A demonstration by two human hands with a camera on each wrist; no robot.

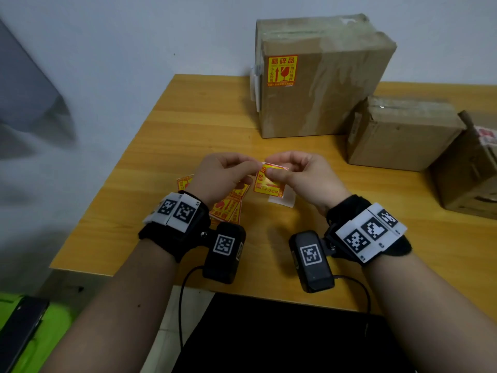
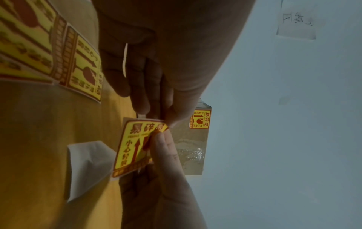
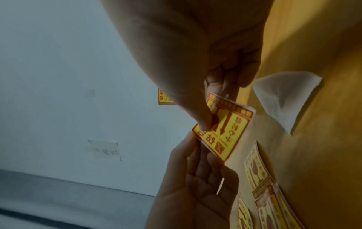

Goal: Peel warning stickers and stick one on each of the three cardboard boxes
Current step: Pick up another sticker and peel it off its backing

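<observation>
1. Sticker [image 1: 269, 181] sits between both hands, held clear above the tabletop [image 1: 188, 125] near the middle of its near half. Left hand [image 1: 219, 175] pinches the corner on its side; right hand [image 1: 298, 173] pinches the same upper corner from the other side, thumb on the printed face. In the left wrist view that corner is curled back, so I judge the peel has just begun.
2. Key relation: the peeling corner lies at the shared fingertips, equally near both hands; the rest of the sticker hangs down and toward the near edge. The pull would have to run from that corner diagonally across the sheet.
3. Next target, as a judgement: middle box [image 1: 400, 133], at the right side of the tabletop, lies nearer the right hand than the left.
4. Count, boxes: three. Tall box [image 1: 336, 84] at the far edge already carries one applied label [image 1: 282, 70]. Middle box shows no label on the faces visible. Third box [image 1: 468, 170] at the right edge is partly cut off; cannot tell.
5. Count, stickers: one in hand, one applied, plus a loose pile [image 1: 228, 205] under the left wrist, at least three, exact number hidden.
6. Backing paper [image 1: 285, 199], white, one piece, lies on the tabletop just below the right hand.
</observation>
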